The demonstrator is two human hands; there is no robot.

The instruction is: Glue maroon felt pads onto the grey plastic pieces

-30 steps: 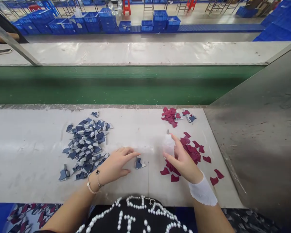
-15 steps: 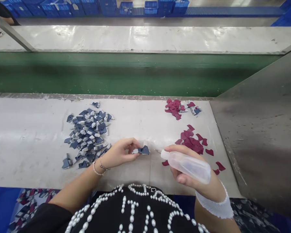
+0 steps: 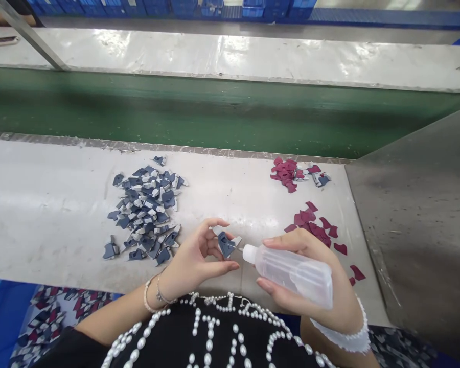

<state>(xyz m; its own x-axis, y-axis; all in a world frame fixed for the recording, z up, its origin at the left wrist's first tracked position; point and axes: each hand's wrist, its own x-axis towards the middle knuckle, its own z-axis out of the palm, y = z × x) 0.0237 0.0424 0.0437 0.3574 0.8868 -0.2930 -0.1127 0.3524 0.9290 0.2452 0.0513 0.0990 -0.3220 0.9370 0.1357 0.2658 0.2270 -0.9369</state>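
Near the front middle of the table, my left hand (image 3: 201, 253) holds a small blue-grey and white piece (image 3: 226, 244) in its fingers, the blue side showing. My right hand (image 3: 310, 255) is closed round a translucent squeeze bottle (image 3: 293, 271), whose white cap and thin nozzle point left. The nozzle tip meets the blue face of the piece. A heap of similar blue and white pieces (image 3: 145, 204) lies left of my hands. Dark red flat pieces (image 3: 314, 225) lie behind my right hand, partly hidden by it.
Another dark red pile (image 3: 285, 171) sits farther back, beside a few blue and white pieces (image 3: 322, 179). A metal panel (image 3: 421, 220) borders the table's right side. Beyond is a green belt (image 3: 199, 112). Bins of parts (image 3: 49, 322) stand below the front edge. A person's arm shows top left.
The piece in my left hand has turned, its blue face now toward the bottle. The bottle has moved left, bringing its nozzle to the piece. The whole view has shifted slightly.
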